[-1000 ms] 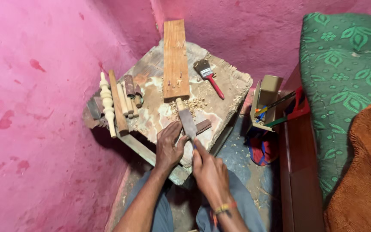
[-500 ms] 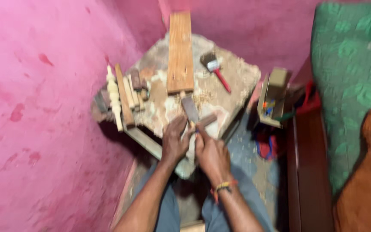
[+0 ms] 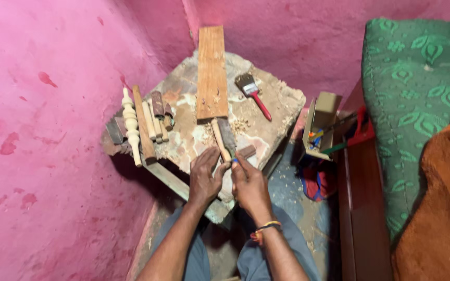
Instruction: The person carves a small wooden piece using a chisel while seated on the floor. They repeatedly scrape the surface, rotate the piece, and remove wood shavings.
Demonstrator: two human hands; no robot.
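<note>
On a worn stone work slab [image 3: 282,96] in a pink corner, my left hand [image 3: 205,177] presses down on a thin wooden stick [image 3: 219,138] that lies lengthwise toward me. Beside it, my right hand [image 3: 250,184] grips the handle of a flat grey blade tool [image 3: 227,133], whose blade rests along the stick. A small dark wood block [image 3: 247,151] lies just right of the hands. A long wooden plank [image 3: 212,73] stretches away from the stick's far end, with pale shavings at its near end.
A red-handled paintbrush [image 3: 252,92] lies right of the plank. A turned pale spindle [image 3: 130,125] and several wood pieces [image 3: 154,117] lie at the slab's left edge. A small open box of tools [image 3: 321,125] stands at right, beside a green-covered bed [image 3: 417,104] with a brown blanket [image 3: 444,208].
My hands have drawn closer together on the stick and blade. The camera view has shifted and tilted slightly; the things on the slab lie as before.
</note>
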